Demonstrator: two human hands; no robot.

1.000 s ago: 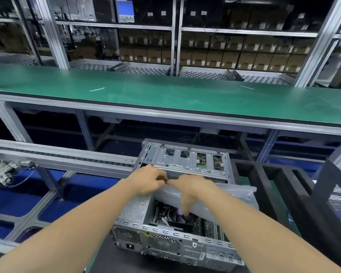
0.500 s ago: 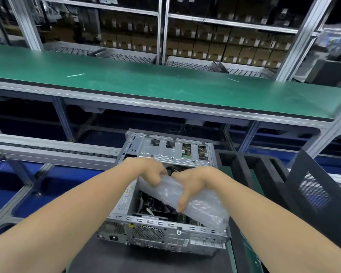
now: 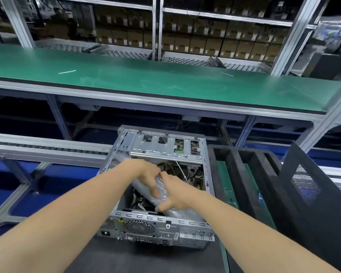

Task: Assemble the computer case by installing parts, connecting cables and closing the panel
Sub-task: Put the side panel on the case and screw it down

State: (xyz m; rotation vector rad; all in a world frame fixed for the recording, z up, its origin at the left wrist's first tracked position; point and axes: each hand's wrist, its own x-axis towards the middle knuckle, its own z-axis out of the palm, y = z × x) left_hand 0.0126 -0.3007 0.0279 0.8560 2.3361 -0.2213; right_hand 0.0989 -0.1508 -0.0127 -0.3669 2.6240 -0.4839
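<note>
**Hands sink lower, plastic bag (image 3: 185, 212) now rolled tight above the computer case (image 3: 165, 227)**

Both hands sit deeper over the open chassis than a second ago. The film that was spread across the opening is now gathered into one slanted bundle running from upper left to lower right.

At far left a roller conveyor (image 3: 47, 148) runs past, well apart from the work. The left hand (image 3: 148, 174) comes in over the case's left wall, its fingers curled down onto the upper part of the bundle and gripping it. The right hand (image 3: 175, 196) grips the lower part, fingers wrapped over the film and thumb spread beneath. The bag is held above the case interior, its lower end near the rear wall. I cannot tell whether it touches the cables and boards below.

The film looks very light, limp and slick. It will probably spring open again if released and slide through a loose grip, so a full-fisted hold round the gathered middle seems the surest. The case looks like stiff sheet metal, likely heavy, with thin edges; its outer walls look best for lifting, not the drive cage (image 3: 161, 149) at the far end. Loose wires inside could snag the bag.

Right of the case stand a black foam tray (image 3: 242, 174) and a black perforated side panel (image 3: 307, 203), which leans upright and is not yet fitted.

Count: one case, one bag, one side panel, one foam tray, two hands.
</note>
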